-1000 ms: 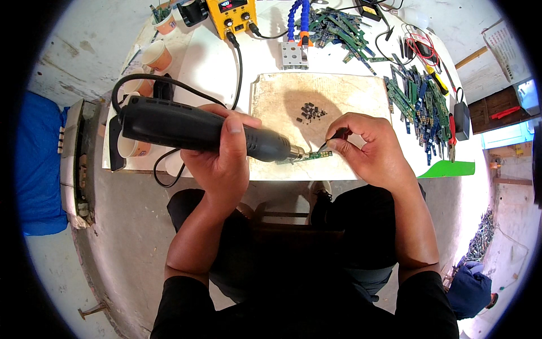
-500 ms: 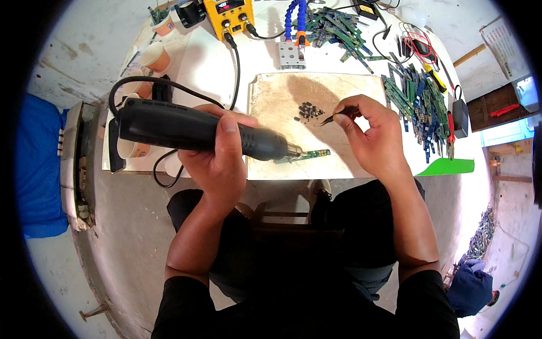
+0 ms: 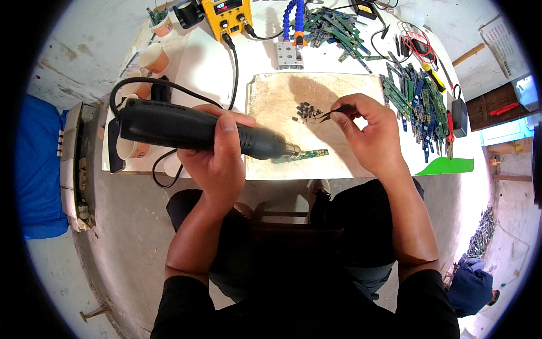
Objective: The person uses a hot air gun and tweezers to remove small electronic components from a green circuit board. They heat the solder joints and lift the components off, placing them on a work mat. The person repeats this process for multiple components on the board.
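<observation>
My left hand (image 3: 217,144) is wrapped round a black hot air gun (image 3: 169,127), its metal nozzle pointing right. Just beyond the nozzle tip, a narrow green circuit board strip (image 3: 313,155) lies on the stained board mat (image 3: 271,93), its left part partly covered by the gun. My right hand (image 3: 370,130) pinches dark tweezers (image 3: 340,111), whose tips point left. Beside those tips sits a small heap of black chips (image 3: 306,109) on the mat. Whether anything is between the tweezer tips is too small to tell.
A yellow hot air station (image 3: 227,20) stands at the back, cabled to the gun. Piles of circuit board strips (image 3: 418,101) lie at right and far back (image 3: 337,31). Paper cups (image 3: 154,58) line the left side. Red-handled pliers (image 3: 450,135) rest at the right edge.
The tweezers have turned slightly, and their tips have shifted a little left beside the chips. The left hand and hot air gun stay nearly still over the strip.
</observation>
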A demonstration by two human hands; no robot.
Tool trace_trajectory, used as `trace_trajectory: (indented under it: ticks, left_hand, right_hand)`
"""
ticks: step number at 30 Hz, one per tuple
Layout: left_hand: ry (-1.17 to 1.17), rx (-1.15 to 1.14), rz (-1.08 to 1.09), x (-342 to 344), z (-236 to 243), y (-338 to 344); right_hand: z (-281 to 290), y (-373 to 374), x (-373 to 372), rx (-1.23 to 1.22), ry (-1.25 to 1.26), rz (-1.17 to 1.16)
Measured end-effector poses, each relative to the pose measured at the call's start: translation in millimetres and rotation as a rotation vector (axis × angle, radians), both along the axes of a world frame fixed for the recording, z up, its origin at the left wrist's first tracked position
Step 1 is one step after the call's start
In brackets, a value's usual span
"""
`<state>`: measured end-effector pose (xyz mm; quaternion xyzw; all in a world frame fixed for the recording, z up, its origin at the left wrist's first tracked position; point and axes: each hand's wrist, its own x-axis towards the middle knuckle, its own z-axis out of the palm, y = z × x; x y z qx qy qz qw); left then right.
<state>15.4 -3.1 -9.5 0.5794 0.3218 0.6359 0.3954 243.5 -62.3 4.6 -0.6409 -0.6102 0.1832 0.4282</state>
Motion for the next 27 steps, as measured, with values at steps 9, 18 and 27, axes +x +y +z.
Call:
trace_trajectory:
  ticks: [9,18,27]
  left_hand:
    - [-0.100,-0.056,-0.077,-1.1,3.6,-3.6]
    - [-0.085,-0.078,-0.070,0.4,2.5,-5.3]
    - [-0.115,-0.085,-0.103,1.6,1.3,-5.4]
  right_hand:
    - [2.2,-1.1,0.5,0.042,-0.035,0.039]
    - [9.9,-8.8,20.3,-0.120,0.076,0.151]
    - [14.2,-12.7,19.1,-0.239,0.086,0.218]
